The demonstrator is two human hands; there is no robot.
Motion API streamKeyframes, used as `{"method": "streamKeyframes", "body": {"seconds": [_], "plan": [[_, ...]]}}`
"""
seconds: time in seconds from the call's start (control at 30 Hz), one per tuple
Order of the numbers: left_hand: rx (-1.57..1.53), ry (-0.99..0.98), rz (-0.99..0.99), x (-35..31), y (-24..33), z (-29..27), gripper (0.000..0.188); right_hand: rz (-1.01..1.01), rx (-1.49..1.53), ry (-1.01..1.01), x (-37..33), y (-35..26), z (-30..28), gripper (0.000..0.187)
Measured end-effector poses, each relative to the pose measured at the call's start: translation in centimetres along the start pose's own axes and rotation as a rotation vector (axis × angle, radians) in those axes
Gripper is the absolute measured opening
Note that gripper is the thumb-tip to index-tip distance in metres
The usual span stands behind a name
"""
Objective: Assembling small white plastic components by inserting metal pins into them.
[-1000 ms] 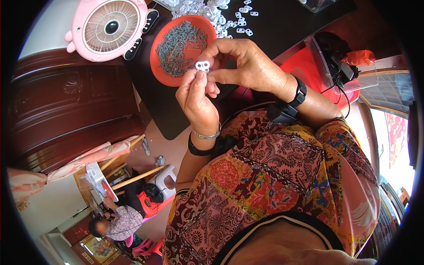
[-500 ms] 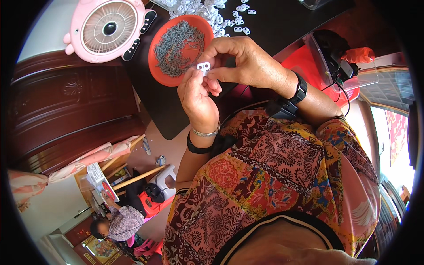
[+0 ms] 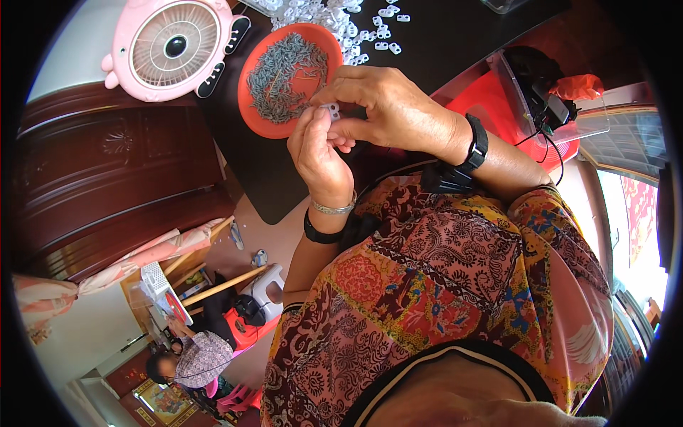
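Between the fingertips of both hands is a small white plastic piece with two round holes, now mostly covered by fingers. My left hand pinches it from below and the left. From the right, my right hand closes thumb and forefinger on its other side. Just beyond the hands stands an orange-red bowl with many small grey screw-like parts in it. Past the bowl, a pile of similar white plastic pieces lies on the dark table.
A pink fan stands at the far left beside the bowl. To the right, a clear plastic box holds black devices and cables, with a red stool beneath. Another person sits at a machine at lower left.
My right hand has shifted slightly left and down, its fingers closing farther over the white piece. The piece is tilted and shows less than before.
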State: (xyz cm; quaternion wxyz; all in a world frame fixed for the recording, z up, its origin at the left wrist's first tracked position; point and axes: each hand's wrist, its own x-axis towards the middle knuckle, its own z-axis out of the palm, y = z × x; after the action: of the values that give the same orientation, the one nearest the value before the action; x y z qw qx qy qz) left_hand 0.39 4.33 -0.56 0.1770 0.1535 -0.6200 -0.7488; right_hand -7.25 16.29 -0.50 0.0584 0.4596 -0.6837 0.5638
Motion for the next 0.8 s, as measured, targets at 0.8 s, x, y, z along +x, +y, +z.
{"method": "streamKeyframes", "body": {"seconds": [0.8], "plan": [[-0.067, 0.002, 0.141, -0.6, 0.7, -0.6, 0.024, -0.088, 0.149, 0.053, -0.2, 0.1, 0.6, 0.021]]}}
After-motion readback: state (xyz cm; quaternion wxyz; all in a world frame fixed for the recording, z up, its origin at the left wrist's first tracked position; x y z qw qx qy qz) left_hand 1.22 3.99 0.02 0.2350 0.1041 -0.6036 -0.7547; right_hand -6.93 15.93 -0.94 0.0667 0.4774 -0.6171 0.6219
